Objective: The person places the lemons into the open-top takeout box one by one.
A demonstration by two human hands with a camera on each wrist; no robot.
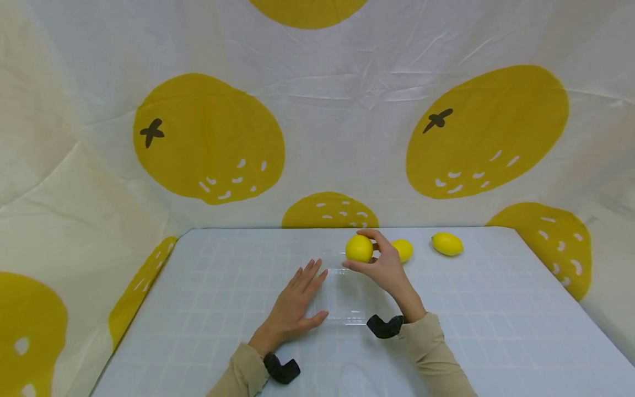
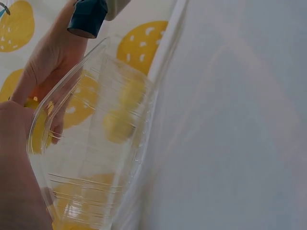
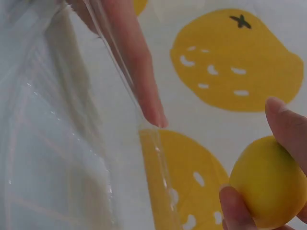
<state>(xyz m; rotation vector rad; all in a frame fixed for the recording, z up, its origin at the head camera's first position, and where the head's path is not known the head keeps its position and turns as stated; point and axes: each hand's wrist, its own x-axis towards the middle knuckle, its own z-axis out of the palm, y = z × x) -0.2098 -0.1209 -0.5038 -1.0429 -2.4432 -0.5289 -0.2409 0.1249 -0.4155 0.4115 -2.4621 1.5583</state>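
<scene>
A clear plastic container [image 1: 353, 321] stands on the table in front of the person. Beside its left wall lies the left hand [image 1: 292, 309], fingers straight and thumb spread, touching or very near the plastic. The right hand [image 1: 389, 270] holds a yellow lemon [image 1: 359, 248] between thumb and fingers, over the far side of the container. In the right wrist view the same lemon [image 3: 268, 182] shows clearly in the fingertips, with the left hand's finger [image 3: 144, 81] along the container wall. Through the clear plastic, the left wrist view shows blurred lemons [image 2: 118, 125].
Right of the held lemon, a second lemon [image 1: 402, 251] is partly covered by the right hand. Farther right another lemon [image 1: 447, 243] lies near the table's back edge. A pale checked cloth covers the table [image 1: 223, 286]. Fabric printed with large yellow fruit [image 1: 213, 138] hangs behind.
</scene>
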